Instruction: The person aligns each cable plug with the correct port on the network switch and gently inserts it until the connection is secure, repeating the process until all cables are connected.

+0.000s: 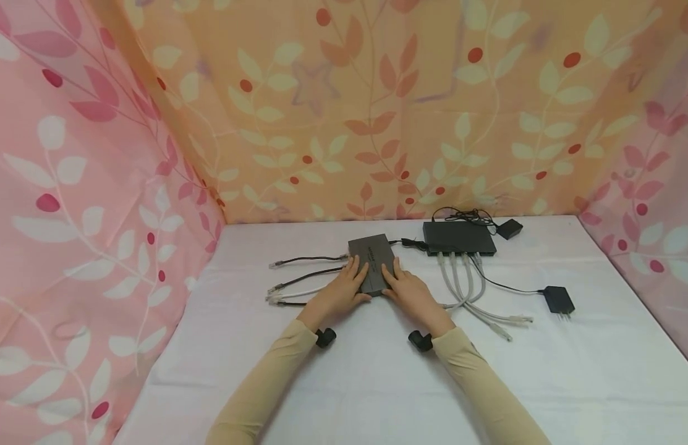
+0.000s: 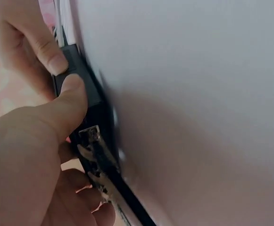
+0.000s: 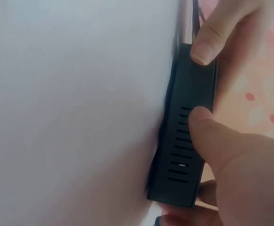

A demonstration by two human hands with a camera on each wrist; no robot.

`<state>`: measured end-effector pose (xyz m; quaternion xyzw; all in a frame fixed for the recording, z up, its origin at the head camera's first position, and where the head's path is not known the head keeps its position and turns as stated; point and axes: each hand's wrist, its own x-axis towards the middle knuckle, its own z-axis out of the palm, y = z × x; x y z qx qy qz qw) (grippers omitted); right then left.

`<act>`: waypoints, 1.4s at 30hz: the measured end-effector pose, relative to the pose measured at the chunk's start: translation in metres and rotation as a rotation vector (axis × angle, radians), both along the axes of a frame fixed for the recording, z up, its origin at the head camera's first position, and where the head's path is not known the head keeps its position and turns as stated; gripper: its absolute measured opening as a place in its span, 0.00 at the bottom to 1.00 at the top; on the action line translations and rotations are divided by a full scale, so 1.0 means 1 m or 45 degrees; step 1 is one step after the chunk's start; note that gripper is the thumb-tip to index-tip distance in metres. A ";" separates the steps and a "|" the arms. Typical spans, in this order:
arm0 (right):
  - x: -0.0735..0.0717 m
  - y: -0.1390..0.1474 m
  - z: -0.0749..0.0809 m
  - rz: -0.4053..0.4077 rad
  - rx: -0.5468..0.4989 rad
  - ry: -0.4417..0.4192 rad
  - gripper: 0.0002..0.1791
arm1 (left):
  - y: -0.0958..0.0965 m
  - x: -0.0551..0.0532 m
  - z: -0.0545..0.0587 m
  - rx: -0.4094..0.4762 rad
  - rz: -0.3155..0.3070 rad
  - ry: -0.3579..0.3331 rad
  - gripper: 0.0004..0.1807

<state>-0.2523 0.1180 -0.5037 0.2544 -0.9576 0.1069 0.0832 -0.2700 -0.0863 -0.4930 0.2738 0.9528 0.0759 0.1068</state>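
Note:
A dark grey network switch lies on the white cloth in front of the person, slightly turned. The left hand holds it at its left side, fingers over the top and thumb at the near edge. From the right, the right hand grips it the same way. Both thumbs press the narrow near side, where vent slots show in the right wrist view. Short black cables and a white one run out of its left side, partly hidden by the left hand. A plugged-in cable appears close up in the left wrist view.
A second, black network switch stands behind to the right, with several grey cables hanging from its front. One black power adapter lies beside it, another adapter farther right. Patterned curtains enclose the table.

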 end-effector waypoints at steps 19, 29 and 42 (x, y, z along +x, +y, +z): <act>-0.031 -0.035 -0.001 -0.134 0.121 0.160 0.31 | -0.021 -0.044 0.011 0.060 -0.047 -0.105 0.41; -0.054 -0.041 0.005 -0.164 0.190 0.063 0.32 | -0.021 -0.066 0.013 0.066 -0.032 -0.131 0.40; -0.060 -0.022 0.020 -0.170 0.028 -0.306 0.31 | -0.019 -0.070 0.016 0.110 0.028 -0.213 0.41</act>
